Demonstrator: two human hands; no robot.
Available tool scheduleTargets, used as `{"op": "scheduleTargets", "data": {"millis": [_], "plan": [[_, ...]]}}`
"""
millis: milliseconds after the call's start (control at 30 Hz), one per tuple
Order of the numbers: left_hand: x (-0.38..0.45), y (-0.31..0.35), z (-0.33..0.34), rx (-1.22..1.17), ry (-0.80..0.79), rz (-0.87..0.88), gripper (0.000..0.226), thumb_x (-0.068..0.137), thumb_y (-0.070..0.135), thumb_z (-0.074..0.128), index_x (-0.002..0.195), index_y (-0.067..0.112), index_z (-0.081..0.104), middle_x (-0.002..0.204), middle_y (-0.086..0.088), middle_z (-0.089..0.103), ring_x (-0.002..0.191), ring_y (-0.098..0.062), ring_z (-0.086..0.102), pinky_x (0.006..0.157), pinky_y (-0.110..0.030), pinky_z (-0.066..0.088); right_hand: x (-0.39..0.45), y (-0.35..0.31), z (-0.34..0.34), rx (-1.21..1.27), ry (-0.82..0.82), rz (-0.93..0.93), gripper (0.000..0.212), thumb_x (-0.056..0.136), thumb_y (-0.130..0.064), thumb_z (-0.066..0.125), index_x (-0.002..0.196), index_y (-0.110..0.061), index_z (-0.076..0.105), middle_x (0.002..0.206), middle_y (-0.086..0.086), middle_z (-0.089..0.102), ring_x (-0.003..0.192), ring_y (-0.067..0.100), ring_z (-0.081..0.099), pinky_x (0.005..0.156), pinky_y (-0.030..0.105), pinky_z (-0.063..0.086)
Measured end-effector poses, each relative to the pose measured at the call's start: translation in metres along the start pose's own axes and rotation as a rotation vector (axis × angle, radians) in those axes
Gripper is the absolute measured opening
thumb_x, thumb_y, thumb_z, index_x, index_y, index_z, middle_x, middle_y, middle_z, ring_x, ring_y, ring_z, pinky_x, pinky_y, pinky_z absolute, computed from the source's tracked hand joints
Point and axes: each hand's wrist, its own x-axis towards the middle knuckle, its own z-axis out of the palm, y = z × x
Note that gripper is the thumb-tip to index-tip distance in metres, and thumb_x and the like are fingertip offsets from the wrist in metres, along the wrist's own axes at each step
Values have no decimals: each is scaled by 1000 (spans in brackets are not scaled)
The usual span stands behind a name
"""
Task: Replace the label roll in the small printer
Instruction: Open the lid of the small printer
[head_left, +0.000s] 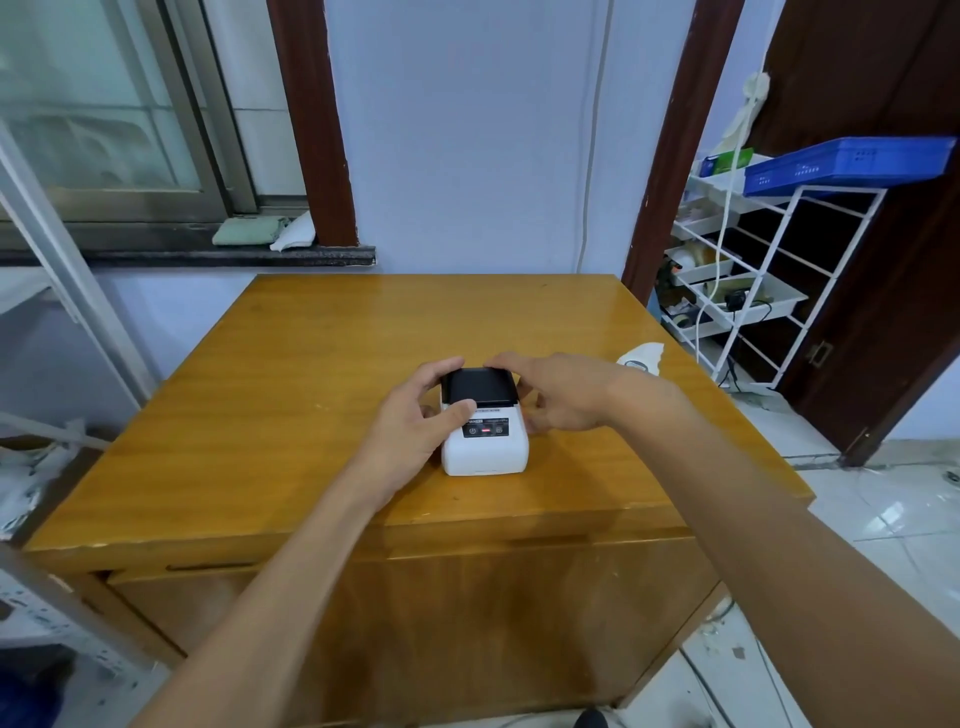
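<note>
A small white printer (485, 452) with a black lid (479, 387) stands in the middle of the wooden table (291, 395). My left hand (415, 415) grips its left side, thumb resting on the front edge of the lid and fingers curled over the lid's back left corner. My right hand (558, 392) holds the right side, fingertips on the lid's top right edge. The lid looks slightly raised at the back. No label roll can be seen inside. A white label roll in a wrapper (641, 358) lies near the table's right edge, behind my right wrist.
A white wire rack (769, 280) with trays, cables and a blue crate (847, 163) stands to the right of the table. A window sill (208, 254) with cloths runs at the back left. A metal shelf frame (62, 270) stands on the left.
</note>
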Motion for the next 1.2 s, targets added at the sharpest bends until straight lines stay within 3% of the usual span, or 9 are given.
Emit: {"op": "scheduleTargets", "data": {"millis": [133,267,333,433,533,600,767,1067,1200], "plan": [[-1,2,0,47,2,10,49,101,19,68,148,28,55,143,8,56,96,12,65,70,-4,50,-21,12,29,163,201,-12,80,102,-35,66,165,-43,18,146,-11,64,131,19,60,109,40,49],[-2,2,-1,91,-1,18,48,101,23,68,147,31,56,148,8,55,110,7,58,74,0,48,-37,17,70,397,421,7,51,103,-33,64,152,-37,52,149,-12,61,140,14,47,115,35,39],[-2,1,-1,105,4,23,48,101,22,68,146,30,56,150,7,56,112,11,55,76,1,47,-34,16,74,372,459,18,44,103,-28,64,146,-33,61,146,-12,63,137,13,48,111,30,39],[-1,0,-1,101,7,19,47,101,22,69,146,29,57,149,6,57,113,15,53,76,2,46,-34,13,69,603,455,36,39,103,-14,59,138,-29,69,132,-19,67,124,4,54,95,7,37],[-1,1,-1,95,13,26,48,100,23,70,145,32,58,149,6,57,115,7,58,81,-7,51,-34,12,63,892,443,72,36,103,-35,61,139,-33,65,133,-14,69,126,5,61,108,21,44],[-2,1,-2,88,8,18,48,99,26,71,144,36,59,149,7,57,118,-2,61,87,-16,53,-34,7,58,906,412,30,49,100,-46,66,147,-34,57,138,-14,63,126,2,58,108,22,44],[-2,0,-3,94,2,20,49,98,27,72,144,38,59,148,9,58,115,1,62,81,-13,52,-26,-4,66,940,530,3,55,94,-35,77,145,-28,60,137,-9,67,108,-9,62,84,8,46],[-3,2,-1,54,10,28,51,98,21,73,145,32,60,146,8,59,105,11,65,75,-7,53,-24,-8,70,874,592,18,49,96,-42,72,142,-32,61,135,-12,69,108,-8,63,89,13,46],[-5,4,-2,10,8,15,55,96,18,76,147,29,60,144,7,60,106,-9,71,75,-15,58,-26,-8,69,792,590,2,47,98,-44,68,143,-31,59,138,-9,69,110,-1,65,94,19,51]]}}
